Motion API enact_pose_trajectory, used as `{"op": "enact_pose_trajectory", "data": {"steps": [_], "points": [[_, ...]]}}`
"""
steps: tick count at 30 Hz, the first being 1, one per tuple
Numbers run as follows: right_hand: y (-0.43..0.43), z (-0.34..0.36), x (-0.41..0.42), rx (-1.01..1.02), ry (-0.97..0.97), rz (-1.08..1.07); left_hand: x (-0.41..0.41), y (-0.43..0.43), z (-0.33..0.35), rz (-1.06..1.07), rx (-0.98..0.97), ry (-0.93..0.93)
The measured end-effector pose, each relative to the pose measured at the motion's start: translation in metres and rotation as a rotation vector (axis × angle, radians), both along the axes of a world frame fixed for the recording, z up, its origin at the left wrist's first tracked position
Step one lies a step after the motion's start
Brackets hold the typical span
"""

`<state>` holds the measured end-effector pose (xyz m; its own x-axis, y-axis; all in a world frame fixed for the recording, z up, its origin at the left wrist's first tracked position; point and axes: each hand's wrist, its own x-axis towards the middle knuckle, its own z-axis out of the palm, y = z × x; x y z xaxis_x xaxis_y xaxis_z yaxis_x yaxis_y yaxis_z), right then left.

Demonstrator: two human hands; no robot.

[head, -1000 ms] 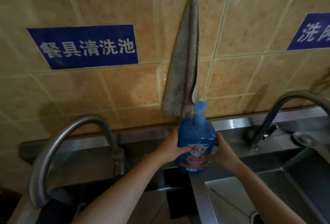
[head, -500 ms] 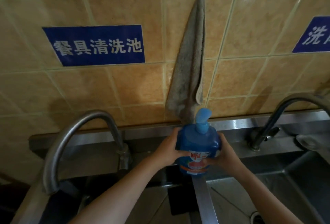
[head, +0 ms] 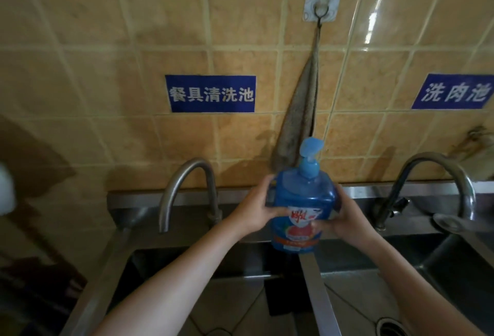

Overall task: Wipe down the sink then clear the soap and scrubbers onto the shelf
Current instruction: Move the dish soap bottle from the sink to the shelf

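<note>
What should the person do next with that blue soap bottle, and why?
Probably carry the soap bottle forward and set it on the steel ledge behind the taps. Both the left hand and right hand grip it upright over the sink divider, so it is not yet put away.

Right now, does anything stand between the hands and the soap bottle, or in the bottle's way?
Nothing does: the left hand and right hand grip the soap bottle by its sides. A cloth hangs on the wall behind it. No shelf is clearly in view, so that path cannot be judged.
</note>
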<state>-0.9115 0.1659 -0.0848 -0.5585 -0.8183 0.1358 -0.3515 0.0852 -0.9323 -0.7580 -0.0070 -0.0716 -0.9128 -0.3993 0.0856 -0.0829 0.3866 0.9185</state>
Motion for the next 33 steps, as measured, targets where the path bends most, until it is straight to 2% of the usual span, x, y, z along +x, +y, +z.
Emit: {"op": "enact_pose_trajectory", "data": {"steps": [7,16,33], "points": [[0.007,0.051,0.052,-0.085,0.061,0.106,0.065,0.007,0.053,0.042,0.039,0.060],[-0.012,0.102,0.140,-0.186,0.103,0.259,0.164,0.008,0.093,0.183,-0.013,0.192],[-0.102,0.125,0.327,-0.231,0.155,0.645,0.400,0.003,0.129,0.599,-0.104,0.217]]}}
